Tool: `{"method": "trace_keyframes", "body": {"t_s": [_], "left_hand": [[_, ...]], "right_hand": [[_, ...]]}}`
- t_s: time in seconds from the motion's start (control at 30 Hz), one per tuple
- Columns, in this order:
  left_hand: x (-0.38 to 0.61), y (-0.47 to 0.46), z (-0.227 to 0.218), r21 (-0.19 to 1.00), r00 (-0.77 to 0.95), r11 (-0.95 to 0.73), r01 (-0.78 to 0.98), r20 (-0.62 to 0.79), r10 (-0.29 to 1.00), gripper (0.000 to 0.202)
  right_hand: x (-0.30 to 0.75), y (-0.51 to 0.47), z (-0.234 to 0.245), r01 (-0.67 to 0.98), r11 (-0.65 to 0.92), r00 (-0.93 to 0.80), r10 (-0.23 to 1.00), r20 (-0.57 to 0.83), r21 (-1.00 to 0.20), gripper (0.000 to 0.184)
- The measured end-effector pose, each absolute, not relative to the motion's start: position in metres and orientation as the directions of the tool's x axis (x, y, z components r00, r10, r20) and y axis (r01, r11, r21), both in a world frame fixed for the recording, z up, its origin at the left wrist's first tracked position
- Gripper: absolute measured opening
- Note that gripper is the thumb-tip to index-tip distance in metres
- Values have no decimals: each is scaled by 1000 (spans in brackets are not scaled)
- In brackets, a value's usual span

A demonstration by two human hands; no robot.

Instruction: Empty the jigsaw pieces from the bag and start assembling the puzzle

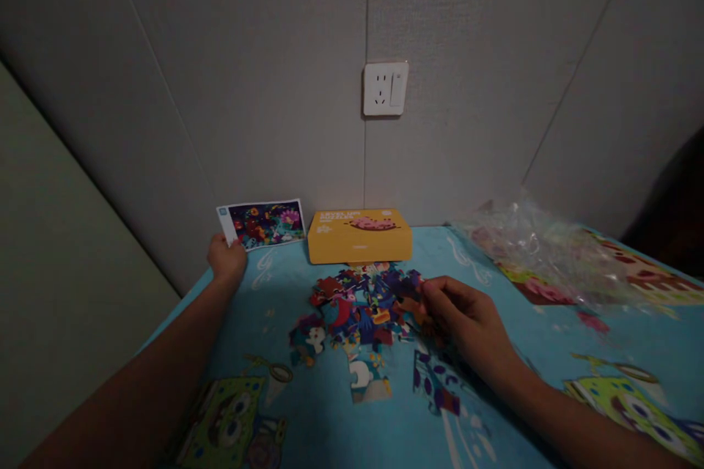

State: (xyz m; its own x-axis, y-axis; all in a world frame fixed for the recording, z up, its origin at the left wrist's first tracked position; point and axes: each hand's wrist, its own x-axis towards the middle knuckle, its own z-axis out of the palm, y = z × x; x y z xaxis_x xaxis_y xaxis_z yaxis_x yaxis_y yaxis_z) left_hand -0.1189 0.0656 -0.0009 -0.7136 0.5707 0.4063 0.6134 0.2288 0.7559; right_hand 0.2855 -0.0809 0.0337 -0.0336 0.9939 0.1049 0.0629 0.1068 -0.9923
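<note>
At the far left of the table, my left hand [227, 258] grips the lower left corner of a picture card [269, 223] with a colourful undersea scene, held tilted up near the wall. My right hand [462, 315] is closed at the right side of a loose heap of jigsaw pieces [357, 311]. Its thumb and fingertips pinch a dark purple jigsaw piece [405, 286]. Several joined pieces [435, 381] lie below that hand, and a pale section [368, 377] lies in front of the heap.
Behind the heap stands a yellow puzzle box [360, 238], close to the wall. Clear plastic wrapping [533, 242] covers part of a printed sheet [649, 271] on the right. A blue cartoon-print cloth [324, 425] covers the table. A socket [386, 89] is on the wall.
</note>
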Motion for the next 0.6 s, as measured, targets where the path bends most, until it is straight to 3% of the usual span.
{"method": "trace_keyframes", "body": {"t_s": [0.33, 0.6], "left_hand": [[-123, 98, -2, 723, -703, 280, 631, 380, 601, 27], [-126, 111, -6, 781, -713, 228, 581, 354, 604, 34]], "right_hand": [[285, -78, 32, 132, 50, 4, 999, 51, -990, 53], [289, -72, 27, 134, 72, 49, 996, 79, -988, 48]]}}
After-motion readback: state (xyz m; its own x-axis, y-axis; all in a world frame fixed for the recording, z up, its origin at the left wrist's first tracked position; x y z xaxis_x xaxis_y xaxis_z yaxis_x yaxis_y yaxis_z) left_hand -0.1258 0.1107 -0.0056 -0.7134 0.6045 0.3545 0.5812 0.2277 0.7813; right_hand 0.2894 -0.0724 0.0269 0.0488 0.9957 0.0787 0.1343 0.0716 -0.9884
